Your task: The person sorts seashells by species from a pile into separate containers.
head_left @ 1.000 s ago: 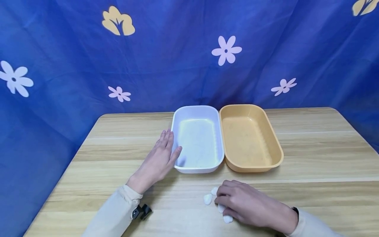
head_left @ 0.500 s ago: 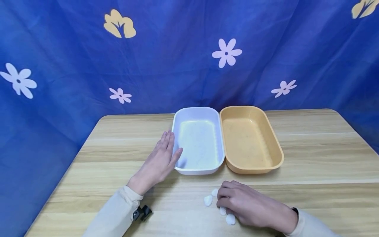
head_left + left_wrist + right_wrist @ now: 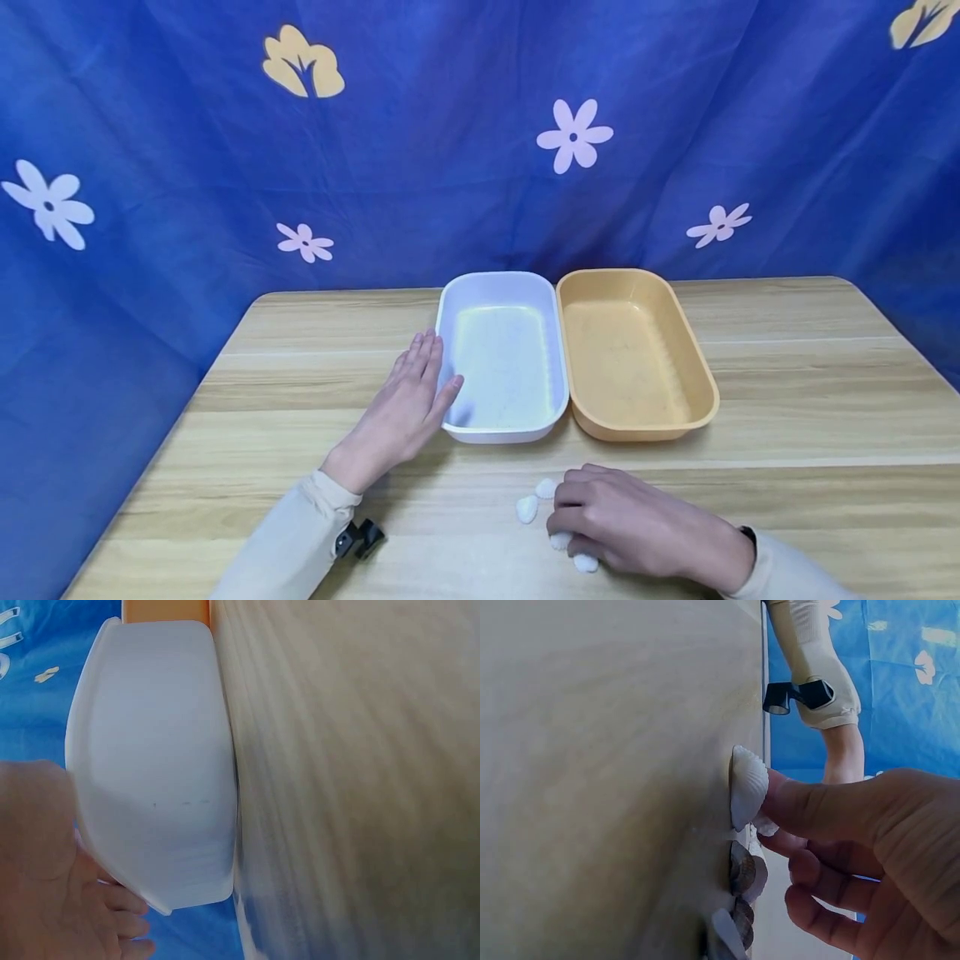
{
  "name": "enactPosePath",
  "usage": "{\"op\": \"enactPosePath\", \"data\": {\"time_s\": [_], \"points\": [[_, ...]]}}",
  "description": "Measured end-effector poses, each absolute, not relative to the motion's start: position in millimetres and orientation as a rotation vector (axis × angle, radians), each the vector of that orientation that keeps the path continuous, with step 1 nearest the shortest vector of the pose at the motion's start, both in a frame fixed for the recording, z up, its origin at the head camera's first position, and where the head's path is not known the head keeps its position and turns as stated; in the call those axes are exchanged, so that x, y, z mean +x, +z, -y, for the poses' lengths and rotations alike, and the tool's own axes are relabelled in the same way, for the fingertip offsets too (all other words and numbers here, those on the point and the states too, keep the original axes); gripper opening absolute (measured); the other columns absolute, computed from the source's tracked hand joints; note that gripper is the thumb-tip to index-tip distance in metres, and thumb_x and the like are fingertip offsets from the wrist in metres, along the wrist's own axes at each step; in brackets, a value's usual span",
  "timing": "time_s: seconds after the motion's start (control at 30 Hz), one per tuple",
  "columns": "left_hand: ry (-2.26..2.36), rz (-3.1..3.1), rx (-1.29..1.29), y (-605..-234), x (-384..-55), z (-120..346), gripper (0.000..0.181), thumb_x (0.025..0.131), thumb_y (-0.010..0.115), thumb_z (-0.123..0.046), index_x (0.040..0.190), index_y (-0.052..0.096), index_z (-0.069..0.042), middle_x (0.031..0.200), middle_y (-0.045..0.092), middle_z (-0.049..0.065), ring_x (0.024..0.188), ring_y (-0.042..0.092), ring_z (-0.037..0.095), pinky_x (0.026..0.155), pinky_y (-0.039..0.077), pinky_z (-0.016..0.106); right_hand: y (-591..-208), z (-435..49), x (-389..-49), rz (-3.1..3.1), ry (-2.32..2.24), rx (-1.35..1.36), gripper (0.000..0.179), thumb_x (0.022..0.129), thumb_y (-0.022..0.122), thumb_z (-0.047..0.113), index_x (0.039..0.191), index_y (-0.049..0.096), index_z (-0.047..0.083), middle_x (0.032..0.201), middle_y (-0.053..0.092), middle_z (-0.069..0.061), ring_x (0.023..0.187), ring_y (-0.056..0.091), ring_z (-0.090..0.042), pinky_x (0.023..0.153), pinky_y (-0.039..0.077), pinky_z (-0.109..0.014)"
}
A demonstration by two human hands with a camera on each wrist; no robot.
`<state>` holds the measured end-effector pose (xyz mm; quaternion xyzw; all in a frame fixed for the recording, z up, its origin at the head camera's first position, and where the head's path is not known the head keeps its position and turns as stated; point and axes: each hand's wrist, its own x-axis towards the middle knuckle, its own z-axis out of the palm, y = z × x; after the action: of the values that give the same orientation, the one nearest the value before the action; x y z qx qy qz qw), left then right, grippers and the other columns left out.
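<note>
My left hand (image 3: 401,404) lies with straight fingers along the left wall of a white plastic tub (image 3: 501,367), thumb over its rim. In the left wrist view, the fingers pass beside the tub's near corner. My right hand (image 3: 637,517) is low over the table among several seashells, fingers bent. Its thumb tip is right at a white ribbed seashell (image 3: 748,787); a smaller white seashell (image 3: 765,824) shows between thumb and index finger. I cannot tell whether it is pinched. Brown seashells (image 3: 742,868) lie beneath the hand, hidden from the head view. A white seashell (image 3: 527,508) lies left of the fingertips.
A yellow-orange tub (image 3: 637,367) stands against the right side of the white one, both near the table's back edge. The wood-grain table (image 3: 300,358) spreads around them. A blue curtain with flowers (image 3: 420,150) hangs behind. Each wrist wears a dark strap or camera.
My right hand stays over the seashells with small finger movements. The white seashells by the thumb and index finger have shifted slightly toward me. My left hand keeps its place at the white tub.
</note>
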<state>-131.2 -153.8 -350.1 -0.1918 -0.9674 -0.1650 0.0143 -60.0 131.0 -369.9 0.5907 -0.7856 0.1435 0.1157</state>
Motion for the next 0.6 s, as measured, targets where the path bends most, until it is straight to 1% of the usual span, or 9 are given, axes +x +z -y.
{"op": "enactPosePath", "data": {"time_s": [0.17, 0.27, 0.43, 0.5, 0.6], "points": [[-0.526, 3.008, -0.59, -350.0, -130.6, 154.4, 0.071, 0.105, 0.026, -0.044, 0.148, 0.017, 0.012, 0.157, 0.011, 0.026, 0.146, 0.006, 0.038, 0.118, 0.01, 0.05, -369.0, -131.8, -59.6, 2.321, 0.435, 1.762, 0.015, 0.08, 0.075, 0.018, 0.08, 0.061, 0.022, 0.08, 0.053, 0.015, 0.074, 0.047, -0.002, 0.069, 0.041, -0.014], [-0.532, 3.006, -0.588, -350.0, -130.0, 154.7, 0.072, 0.105, 0.025, -0.045, 0.148, 0.018, 0.012, 0.157, 0.011, 0.026, 0.146, 0.007, 0.037, 0.118, 0.011, 0.05, -369.2, -130.8, -60.0, 2.274, 0.44, 1.754, 0.014, 0.082, 0.075, 0.016, 0.08, 0.062, 0.022, 0.081, 0.055, 0.015, 0.075, 0.049, -0.002, 0.072, 0.042, -0.015], [-0.526, 2.994, -0.593, -349.5, -130.1, 154.6, 0.073, 0.104, 0.025, -0.047, 0.148, 0.019, 0.012, 0.156, 0.013, 0.026, 0.145, 0.008, 0.038, 0.118, 0.011, 0.05, -369.8, -129.8, -62.6, 2.156, 0.478, 1.709, 0.011, 0.081, 0.076, 0.015, 0.087, 0.067, 0.018, 0.087, 0.061, 0.012, 0.082, 0.056, -0.005, 0.078, 0.046, -0.02], [-0.523, 2.994, -0.594, -349.2, -130.0, 154.6, 0.073, 0.104, 0.024, -0.047, 0.148, 0.019, 0.011, 0.156, 0.013, 0.026, 0.145, 0.008, 0.038, 0.118, 0.011, 0.05, -369.4, -130.1, -64.6, 2.139, 0.514, 1.688, 0.013, 0.08, 0.076, 0.014, 0.092, 0.069, 0.016, 0.09, 0.063, 0.01, 0.085, 0.057, -0.006, 0.079, 0.047, -0.021], [-0.517, 3.001, -0.593, -349.0, -129.6, 154.8, 0.073, 0.104, 0.024, -0.047, 0.148, 0.019, 0.012, 0.156, 0.013, 0.026, 0.145, 0.008, 0.038, 0.118, 0.011, 0.05, -367.8, -131.0, -68.1, 2.145, 0.559, 1.661, 0.015, 0.081, 0.075, 0.014, 0.095, 0.07, 0.015, 0.092, 0.063, 0.009, 0.087, 0.057, -0.006, 0.079, 0.047, -0.021]]}}
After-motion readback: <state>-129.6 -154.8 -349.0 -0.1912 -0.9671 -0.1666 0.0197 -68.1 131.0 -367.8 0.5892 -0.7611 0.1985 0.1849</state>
